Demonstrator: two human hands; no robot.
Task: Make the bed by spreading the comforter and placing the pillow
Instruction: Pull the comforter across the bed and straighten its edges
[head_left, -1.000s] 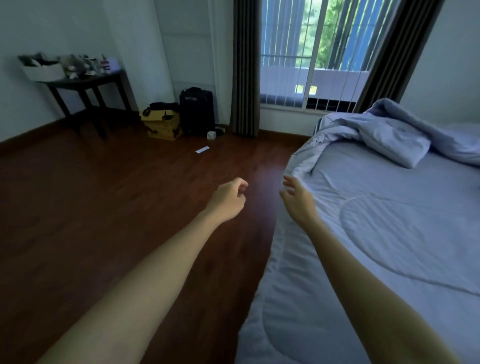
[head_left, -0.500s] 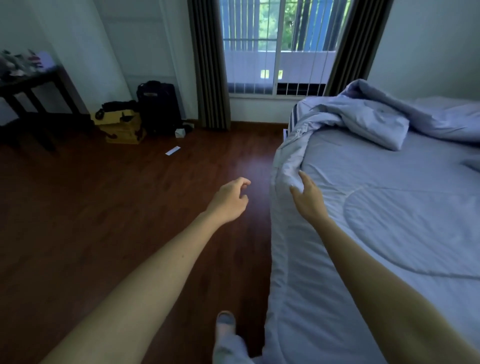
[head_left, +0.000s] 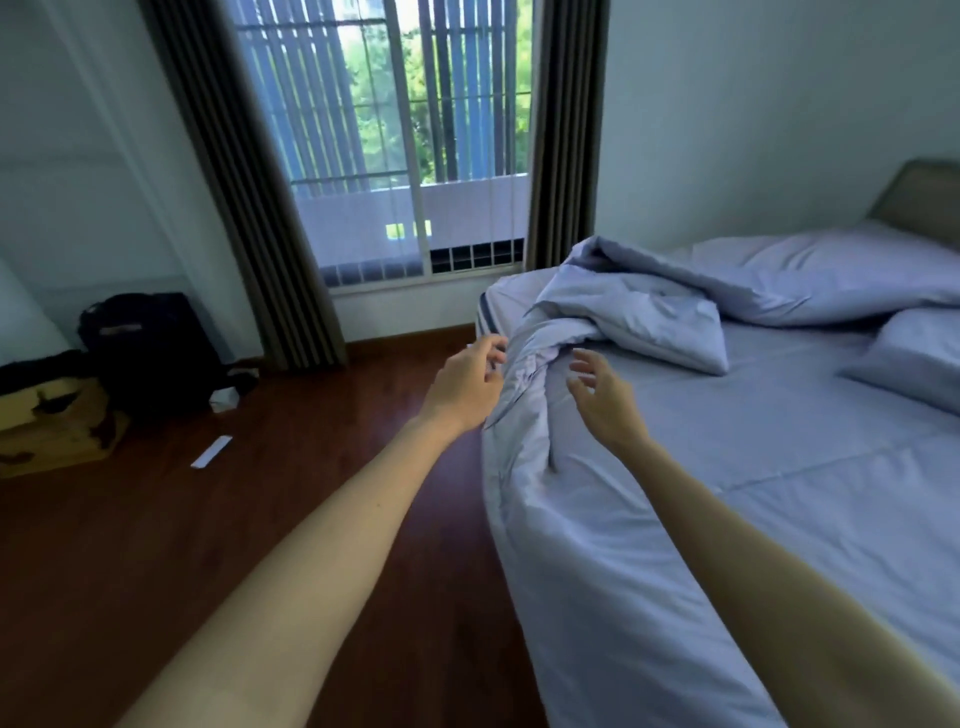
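A pale blue comforter (head_left: 639, 322) lies bunched and folded back at the far corner of the bed (head_left: 779, 509), its near part spread flat and hanging over the side. My left hand (head_left: 465, 387) reaches to the bunched edge at the bed's side, fingers loosely curled and holding nothing. My right hand (head_left: 605, 397) hovers just above the comforter beside the bunch, fingers spread and relaxed. Two pale blue pillows lie toward the head of the bed: one long pillow (head_left: 831, 275) at the back, another pillow (head_left: 914, 358) at the right edge.
Dark wooden floor (head_left: 234, 519) runs left of the bed. A black suitcase (head_left: 150, 348) and a yellow box (head_left: 52, 426) stand by the left wall, with a white paper strip (head_left: 211, 452) on the floor. Grey curtains (head_left: 249, 182) frame the window (head_left: 405, 130). A headboard (head_left: 919, 202) shows at far right.
The view has moved along the bed toward the window. Both hands have reached forward to the bunched comforter; the right hand has lifted off the flat part and spread its fingers.
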